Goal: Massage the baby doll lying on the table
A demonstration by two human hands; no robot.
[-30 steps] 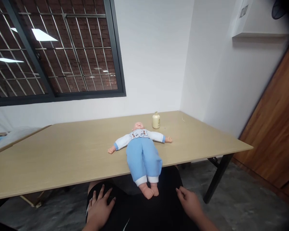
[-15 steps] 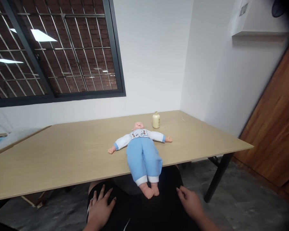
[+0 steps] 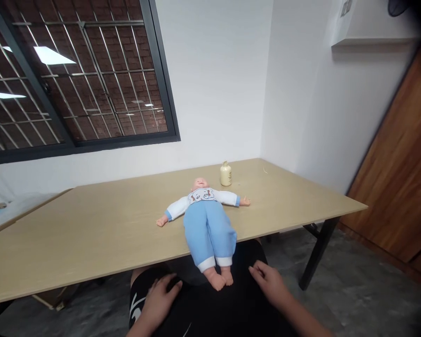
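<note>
Just below the near edge of a long wooden table (image 3: 91, 234), a seated person's two bare hands rest on a lap in black shorts (image 3: 203, 309), either side of a baby doll's bare feet. Face up, the baby doll (image 3: 205, 220) lies with its arms spread on the tabletop and its lower legs hanging past the edge; its feet dangle between the hands, touching neither. Fingers loosely spread and holding nothing, the left hand (image 3: 159, 299) lies flat on the thigh. Equally empty, the right hand (image 3: 268, 283) sits relaxed with fingers pointed toward the doll's ankles. Dressed in blue trousers and a white top, the doll looks light, with a soft, floppy cloth body and firmer moulded head, hands and feet, so it would probably sag if lifted by one limb; the padded torso or both legs together appear the surest places to grip. Beyond the doll's head, a small cream bottle (image 3: 226, 174) stands upright, near but apart
</note>
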